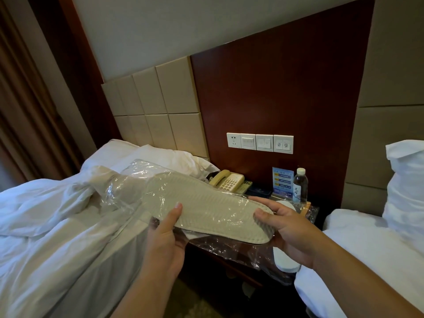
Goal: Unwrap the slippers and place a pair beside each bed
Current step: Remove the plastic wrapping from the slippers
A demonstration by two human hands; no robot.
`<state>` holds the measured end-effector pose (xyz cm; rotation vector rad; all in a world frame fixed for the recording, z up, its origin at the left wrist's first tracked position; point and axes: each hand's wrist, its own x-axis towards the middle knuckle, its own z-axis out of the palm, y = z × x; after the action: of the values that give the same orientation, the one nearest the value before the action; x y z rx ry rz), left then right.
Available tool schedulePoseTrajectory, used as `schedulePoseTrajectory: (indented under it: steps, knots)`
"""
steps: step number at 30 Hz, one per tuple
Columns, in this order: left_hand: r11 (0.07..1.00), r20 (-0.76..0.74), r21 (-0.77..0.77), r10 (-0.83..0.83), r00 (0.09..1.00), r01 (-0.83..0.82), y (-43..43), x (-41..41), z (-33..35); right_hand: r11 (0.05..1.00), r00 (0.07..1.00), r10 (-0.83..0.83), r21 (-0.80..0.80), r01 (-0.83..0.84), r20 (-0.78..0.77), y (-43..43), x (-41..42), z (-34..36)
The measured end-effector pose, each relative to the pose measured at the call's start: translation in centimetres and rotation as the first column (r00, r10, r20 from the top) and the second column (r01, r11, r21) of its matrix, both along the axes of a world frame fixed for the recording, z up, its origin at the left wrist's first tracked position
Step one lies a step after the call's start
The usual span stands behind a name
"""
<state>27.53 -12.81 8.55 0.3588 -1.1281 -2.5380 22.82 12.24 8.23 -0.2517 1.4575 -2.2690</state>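
I count two beds, left bed (46, 249) and right bed (358, 249), my two hands, left hand (165, 239) and right hand (289, 232), one wrapped slipper pack (206, 207), one telephone (227, 180), one water bottle (300, 184), one sign card (282, 180), four wall plates (264, 142)

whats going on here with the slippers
A person holds a slipper pack, sole up and still in clear plastic, with both hands. The left hand pinches its near edge, and the right hand grips its right end. Another white slipper lies on the nightstand below.
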Motion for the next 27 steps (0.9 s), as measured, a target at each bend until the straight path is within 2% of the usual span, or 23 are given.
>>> schedulePoseTrajectory:
  steps: [4, 8, 13, 19, 27]
  knots:
    - [0.998, 0.006, 0.030, 0.050, 0.999, -0.050, -1.2, -0.3, 0.0, 0.994, 0.999, -0.039, 0.100, 0.042, -0.032, 1.0, -0.3, 0.0]
    - [0.999, 0.022, 0.017, 0.027, 0.999, -0.027, -1.7, -0.4, -0.5, 0.970, 0.996, 0.000, 0.241, 0.021, -0.087, 1.2, -0.1, 0.2]
    - [0.995, 0.044, -0.096, -0.007, 0.999, 0.011, -1.0, 0.0, -0.5, 0.859, 0.971, 0.134, 0.512, -0.013, -0.199, 0.5, 0.2, 1.2]
    - [0.994, 0.059, -0.111, -0.017, 0.998, 0.023, -1.8, 0.2, 0.3, 0.891, 0.962, 0.170, 0.451, -0.057, -0.214, 1.1, 0.2, 1.7]
    - [0.975, 0.133, -0.124, -0.169, 0.977, 0.186, -0.3, 1.6, 0.0, 0.930, 0.973, 0.095, 0.366, -0.011, -0.213, 1.0, 0.4, 1.1]
